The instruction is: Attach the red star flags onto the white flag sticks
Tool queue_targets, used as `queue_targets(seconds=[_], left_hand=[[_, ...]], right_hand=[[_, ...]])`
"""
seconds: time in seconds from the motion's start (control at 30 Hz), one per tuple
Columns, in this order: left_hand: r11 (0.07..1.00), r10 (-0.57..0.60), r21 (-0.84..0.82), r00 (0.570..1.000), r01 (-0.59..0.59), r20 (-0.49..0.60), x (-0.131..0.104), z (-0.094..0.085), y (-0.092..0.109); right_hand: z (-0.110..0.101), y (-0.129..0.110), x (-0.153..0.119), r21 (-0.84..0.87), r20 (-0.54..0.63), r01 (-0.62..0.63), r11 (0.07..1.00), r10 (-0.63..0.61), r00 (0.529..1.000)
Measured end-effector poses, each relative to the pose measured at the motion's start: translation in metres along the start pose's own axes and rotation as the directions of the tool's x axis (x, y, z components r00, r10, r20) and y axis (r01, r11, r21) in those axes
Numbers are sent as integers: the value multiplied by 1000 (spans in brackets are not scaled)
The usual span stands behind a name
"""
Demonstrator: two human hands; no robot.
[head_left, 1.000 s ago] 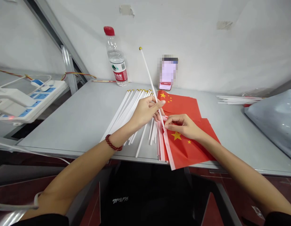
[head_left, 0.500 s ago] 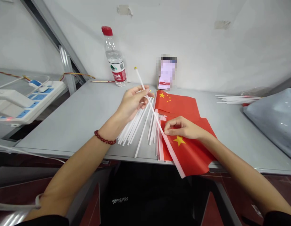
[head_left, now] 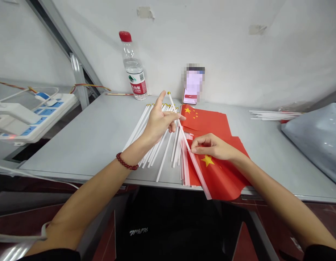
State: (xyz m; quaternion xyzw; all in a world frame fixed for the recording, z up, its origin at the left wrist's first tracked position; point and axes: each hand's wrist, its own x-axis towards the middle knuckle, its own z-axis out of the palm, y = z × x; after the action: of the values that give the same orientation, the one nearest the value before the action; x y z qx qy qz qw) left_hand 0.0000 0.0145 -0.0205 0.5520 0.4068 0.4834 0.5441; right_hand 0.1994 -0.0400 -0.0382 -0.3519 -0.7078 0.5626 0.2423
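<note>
My left hand (head_left: 159,125) has its forefinger raised, while the thumb and a finger meet around a white plastic flagpole (head_left: 184,137) with a gold knob on top. The pole slants down to the right, its lower end inside the white sleeve of a small red flag (head_left: 223,183) with yellow stars. My right hand (head_left: 210,146) pinches that flag at the sleeve's upper opening, thumb against forefinger. More red flags (head_left: 208,121) lie stacked beneath and behind it. Under my left hand several white poles (head_left: 162,159) are spread on the grey table.
A water bottle (head_left: 135,79) and a phone (head_left: 193,88) lean by the wall. At left is a power strip (head_left: 45,116) with cables. More white poles (head_left: 275,115) lie at the right beside a pale bag (head_left: 317,137). The table's front edge (head_left: 102,180) is close to me.
The pole has moved down and right, farther into the flag's sleeve, with its knob lower. My left forefinger has lifted off it. My right hand has hardly moved.
</note>
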Motion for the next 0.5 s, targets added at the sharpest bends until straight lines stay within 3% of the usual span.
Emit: queue_targets(seconds=[0.3, 0.4, 0.5], left_hand=[[997, -57, 53, 990, 51, 131, -1, -1, -2], [994, -26, 111, 992, 12, 121, 0, 0, -6], [957, 43, 282, 995, -65, 85, 0, 1, -12]], right_hand=[[2, -2, 0, -6, -26, -16, 1000, 16, 1000], [2, 0, 0, -11, -50, -18, 1000, 17, 999], [1, 1, 0, -4, -94, -18, 1000, 17, 995]])
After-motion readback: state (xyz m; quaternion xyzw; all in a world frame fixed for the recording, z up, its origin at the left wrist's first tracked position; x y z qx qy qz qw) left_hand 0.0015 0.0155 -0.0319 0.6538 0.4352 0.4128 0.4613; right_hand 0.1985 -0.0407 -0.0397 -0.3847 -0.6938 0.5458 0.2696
